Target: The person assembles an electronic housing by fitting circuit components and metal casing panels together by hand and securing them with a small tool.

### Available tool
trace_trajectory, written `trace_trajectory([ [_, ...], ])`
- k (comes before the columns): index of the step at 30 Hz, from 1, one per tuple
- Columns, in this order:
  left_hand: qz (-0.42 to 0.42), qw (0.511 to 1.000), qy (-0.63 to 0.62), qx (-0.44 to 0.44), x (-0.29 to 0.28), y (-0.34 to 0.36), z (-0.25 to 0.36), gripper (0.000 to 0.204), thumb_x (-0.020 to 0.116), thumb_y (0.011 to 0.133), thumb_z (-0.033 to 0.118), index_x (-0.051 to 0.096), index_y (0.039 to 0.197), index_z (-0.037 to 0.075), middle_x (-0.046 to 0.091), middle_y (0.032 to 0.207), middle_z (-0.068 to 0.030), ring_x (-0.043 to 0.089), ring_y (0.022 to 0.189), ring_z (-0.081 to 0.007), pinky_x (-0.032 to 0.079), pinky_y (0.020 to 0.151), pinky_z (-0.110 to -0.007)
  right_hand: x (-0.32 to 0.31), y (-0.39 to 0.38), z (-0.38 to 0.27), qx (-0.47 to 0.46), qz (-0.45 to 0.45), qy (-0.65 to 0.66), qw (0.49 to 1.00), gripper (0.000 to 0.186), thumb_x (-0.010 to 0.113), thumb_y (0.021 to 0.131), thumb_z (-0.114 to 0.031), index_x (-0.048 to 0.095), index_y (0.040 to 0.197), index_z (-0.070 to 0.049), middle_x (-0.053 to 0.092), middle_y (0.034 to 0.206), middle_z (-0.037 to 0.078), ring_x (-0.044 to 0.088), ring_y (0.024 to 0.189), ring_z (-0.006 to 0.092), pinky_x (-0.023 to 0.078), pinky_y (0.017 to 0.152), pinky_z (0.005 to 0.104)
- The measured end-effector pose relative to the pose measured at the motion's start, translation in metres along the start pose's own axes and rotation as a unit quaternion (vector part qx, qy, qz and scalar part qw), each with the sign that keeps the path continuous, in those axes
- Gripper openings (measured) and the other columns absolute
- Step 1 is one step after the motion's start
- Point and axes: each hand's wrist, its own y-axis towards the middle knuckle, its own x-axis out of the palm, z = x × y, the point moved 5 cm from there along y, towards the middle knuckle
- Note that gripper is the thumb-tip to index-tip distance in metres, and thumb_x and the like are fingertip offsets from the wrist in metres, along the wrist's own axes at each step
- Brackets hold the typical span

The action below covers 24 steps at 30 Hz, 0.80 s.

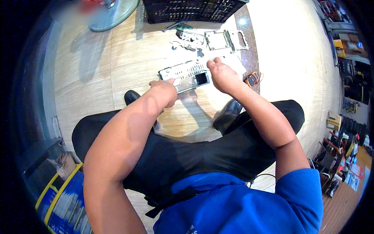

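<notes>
A long silvery metal casing (pixel 186 81) with rows of slots and a dark square opening lies at a slant on the floor in front of me. My left hand (pixel 165 93) is closed on its near left edge, fingers resting over the metal. Beside the casing's right end, my right hand (pixel 224 76) has its fingers curled together; whatever may be between them is hidden. White and dark loose parts (pixel 191 39) lie beyond the casing. A rectangular frame (pixel 217 40) and a thinner pale frame (pixel 240 40) are farther off to the right.
At the far side stands a black plastic crate (pixel 194 11). An orange and black meter-like device (pixel 252 79) lies right of my right hand. A round greenish base (pixel 115 17) stands at far left. My black shoes (pixel 230 113) flank the work spot; crowded shelves (pixel 352 74) line the right.
</notes>
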Motion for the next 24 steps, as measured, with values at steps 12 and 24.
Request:
trace_trajectory([
  [12,-0.008,1.0,-0.009,0.019,-0.007,-0.014,0.002,0.08,0.072,0.084,0.011,0.043,0.158,0.012,0.015,0.175,-0.0006,0.051,0.142,-0.0318,0.038,0.116,-0.061,-0.006,0.0,-0.001,0.034,-0.035,0.016,0.999,0.02,0.05,0.092,0.002,0.055,0.112,0.001,0.063,0.108,0.028,0.069,0.098,0.0446,0.057,0.083,0.0506],
  [24,-0.01,1.0,-0.003,0.002,-0.005,-0.009,0.002,0.092,0.073,0.085,0.016,0.027,0.165,0.012,0.028,0.171,-0.0005,0.055,0.138,-0.0285,0.037,0.116,-0.058,-0.003,0.002,0.005,0.038,-0.03,0.0,0.999,0.019,0.05,0.093,0.001,0.056,0.111,0.002,0.064,0.108,0.029,0.07,0.097,0.0439,0.058,0.083,0.0488],
])
